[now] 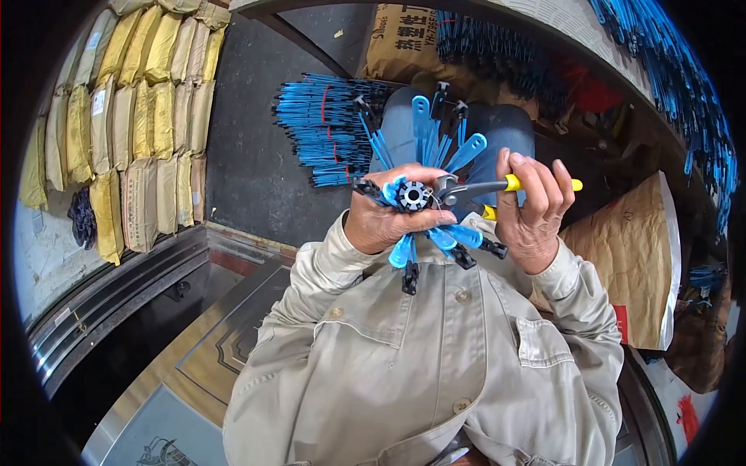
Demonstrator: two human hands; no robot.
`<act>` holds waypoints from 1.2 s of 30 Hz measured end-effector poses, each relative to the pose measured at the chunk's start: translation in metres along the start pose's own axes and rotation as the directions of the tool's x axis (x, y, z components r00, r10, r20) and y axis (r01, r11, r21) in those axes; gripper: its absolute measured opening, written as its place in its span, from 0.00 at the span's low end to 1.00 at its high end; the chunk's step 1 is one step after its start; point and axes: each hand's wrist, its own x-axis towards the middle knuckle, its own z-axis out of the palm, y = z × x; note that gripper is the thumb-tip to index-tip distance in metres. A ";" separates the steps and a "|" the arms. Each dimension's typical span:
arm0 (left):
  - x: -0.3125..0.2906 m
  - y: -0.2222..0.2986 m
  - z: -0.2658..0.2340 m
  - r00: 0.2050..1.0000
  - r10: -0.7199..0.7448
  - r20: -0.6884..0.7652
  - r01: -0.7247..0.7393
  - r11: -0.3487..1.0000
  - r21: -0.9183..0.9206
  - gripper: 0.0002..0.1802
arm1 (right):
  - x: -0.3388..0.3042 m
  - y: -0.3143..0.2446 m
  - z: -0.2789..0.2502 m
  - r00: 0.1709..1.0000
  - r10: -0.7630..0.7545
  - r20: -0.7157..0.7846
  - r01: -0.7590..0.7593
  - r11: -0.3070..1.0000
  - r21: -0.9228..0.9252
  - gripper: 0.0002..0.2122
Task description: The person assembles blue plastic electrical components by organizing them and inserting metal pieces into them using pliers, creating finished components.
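Jacket: beige buttoned work jacket fills the lower view.
Left hand: left hand is closed around a black hub with blue plastic ribs fanning out, above the lap.
Right hand: right hand is clamped on yellow-handled pliers, whose nose touches the hub.
Floor: bundled blue ribs lie beyond the knees.

sacks far left; strip pile behind hub; pliers right
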 end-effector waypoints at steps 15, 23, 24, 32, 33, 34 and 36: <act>0.002 0.012 -0.001 0.993 0.061 0.100 -0.073 0.990 0.123 0.28 | 0.049 0.063 -0.053 0.747 -0.406 0.526 -0.032 0.769 0.639 0.14; 0.013 0.002 0.000 0.917 0.204 0.343 -0.212 0.977 -0.014 0.36 | 0.036 0.060 -0.069 0.676 -0.390 0.626 -0.311 0.619 0.722 0.19; 0.012 0.001 -0.001 0.916 0.202 0.346 -0.212 0.977 -0.008 0.36 | 0.035 0.059 -0.068 0.682 -0.386 0.622 -0.322 0.606 0.728 0.19; 0.010 0.003 0.000 0.976 0.080 0.203 -0.097 0.992 0.076 0.36 | 0.017 0.041 -0.066 0.877 -0.179 0.446 -0.087 0.854 0.513 0.23; 0.013 0.005 0.000 0.973 0.073 0.220 -0.083 0.996 0.039 0.36 | 0.018 0.047 -0.068 0.877 -0.174 0.448 -0.091 0.855 0.511 0.23; 0.015 0.005 -0.002 0.969 0.061 0.238 -0.064 0.998 0.005 0.36 | 0.021 0.057 -0.070 0.689 -0.233 0.686 -0.360 0.711 0.603 0.25; 0.014 0.005 -0.006 0.965 0.043 0.258 -0.038 0.999 -0.026 0.36 | 0.023 0.074 -0.066 0.181 -0.521 0.834 -0.837 0.364 0.408 0.27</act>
